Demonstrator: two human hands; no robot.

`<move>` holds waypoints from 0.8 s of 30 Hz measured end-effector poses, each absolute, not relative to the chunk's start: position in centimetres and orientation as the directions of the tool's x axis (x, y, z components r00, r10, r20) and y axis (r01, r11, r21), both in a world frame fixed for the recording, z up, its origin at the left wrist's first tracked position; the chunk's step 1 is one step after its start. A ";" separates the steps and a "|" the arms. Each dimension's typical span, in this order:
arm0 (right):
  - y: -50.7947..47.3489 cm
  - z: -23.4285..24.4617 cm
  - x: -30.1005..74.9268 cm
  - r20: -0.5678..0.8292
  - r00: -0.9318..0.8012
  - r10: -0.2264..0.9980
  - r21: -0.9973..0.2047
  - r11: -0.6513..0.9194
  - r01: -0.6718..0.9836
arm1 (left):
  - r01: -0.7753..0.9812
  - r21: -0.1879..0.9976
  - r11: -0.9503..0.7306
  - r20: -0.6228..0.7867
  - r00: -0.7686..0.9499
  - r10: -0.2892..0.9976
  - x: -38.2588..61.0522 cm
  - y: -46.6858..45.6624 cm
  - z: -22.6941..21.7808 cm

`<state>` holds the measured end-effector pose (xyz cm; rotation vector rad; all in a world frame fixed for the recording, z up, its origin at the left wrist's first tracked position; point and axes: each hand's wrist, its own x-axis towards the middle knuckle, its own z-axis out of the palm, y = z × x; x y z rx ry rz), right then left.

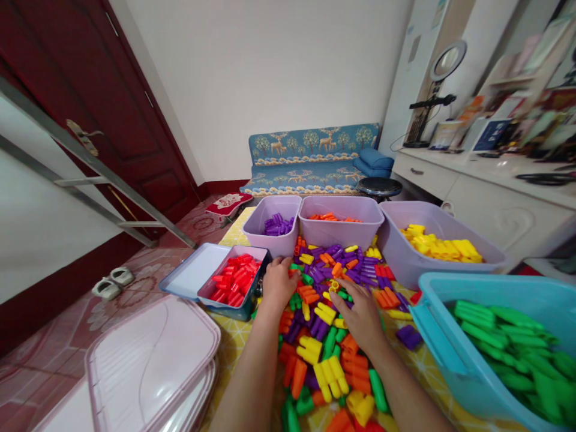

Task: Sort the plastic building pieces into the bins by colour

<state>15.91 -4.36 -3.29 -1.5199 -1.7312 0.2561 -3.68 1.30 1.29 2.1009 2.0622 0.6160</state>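
Lower centre: left hand [279,285], right hand [360,307], over multicoloured plastic tubular pieces [331,378]; fingers bent, whether grasping cannot be told.

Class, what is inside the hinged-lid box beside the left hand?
Glossy red plastic pieces lie heaped in the hinged-lid box; anything beneath the top layer is covered and cannot be seen.

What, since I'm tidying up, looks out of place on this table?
A purple clump lies apart from the mixed pile, beside the blue tub of green pieces, so it looks like a stray. Nothing looks clearly damaged.
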 end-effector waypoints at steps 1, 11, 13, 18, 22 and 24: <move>-4.3 -3.4 15.9 0.426 0.045 0.903 -0.620 0.255 0.742 | 0.923 0.376 -0.081 0.164 0.020 0.986 -3.7 1.4 1.1; -4.4 -3.4 16.0 0.412 0.045 0.910 -0.629 0.248 0.737 | 0.889 0.456 -0.025 0.165 -0.057 0.985 -4.2 1.6 1.8; -4.4 -3.3 15.9 0.409 0.047 0.911 -0.630 0.244 0.737 | 0.896 0.442 -0.047 0.174 -0.034 0.984 -4.2 1.6 1.3; -4.3 -3.4 16.0 0.415 0.043 0.909 -0.630 0.253 0.734 | 0.924 0.380 -0.041 0.067 0.017 0.998 -4.0 1.6 -0.1; -4.3 -3.3 16.0 0.419 0.036 0.907 -0.629 0.262 0.732 | 0.909 0.395 -0.132 0.160 0.073 0.984 -4.2 1.8 -0.5; -4.4 -3.2 15.9 0.424 0.040 0.905 -0.633 0.265 0.727 | 0.892 0.422 -0.162 0.168 0.098 0.981 -4.2 1.9 -0.4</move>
